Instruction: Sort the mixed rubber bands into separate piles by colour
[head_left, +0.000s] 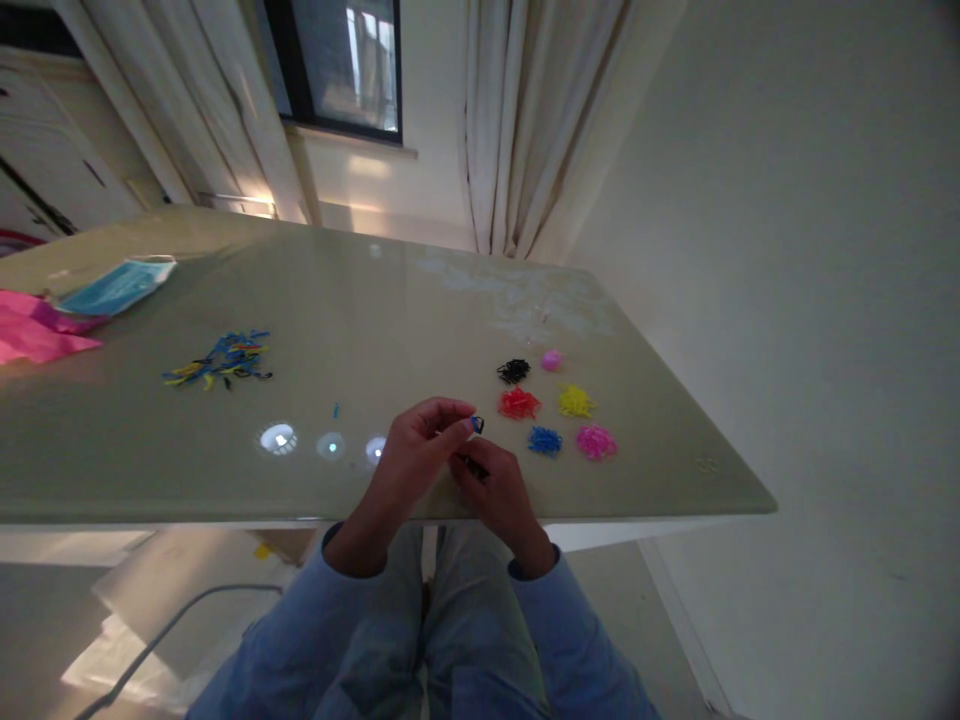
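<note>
My left hand [416, 450] is closed in a pinch near the table's front edge. A small dark loop-like piece with blue on it [478, 425] pokes out at its thumb and fingertips. Right beside it, my right hand [495, 485] is curled with its fingers together, close under the left fingertips. Something dark shows among the right fingers, too small to name. Just beyond the hands lie small heaps of thin plastic-looking pieces: black [514, 371], red [519, 403], blue [545, 441], yellow [576, 401] and pink [596, 441].
A mixed heap of blue, yellow and black strips [225, 358] lies to the left. One blue piece [336, 410] sits alone nearer the hands. A pink lump [551, 360] rests behind the heaps. Far left are a blue face mask [120, 287] and pink sheet [37, 328] on the glossy table [360, 310].
</note>
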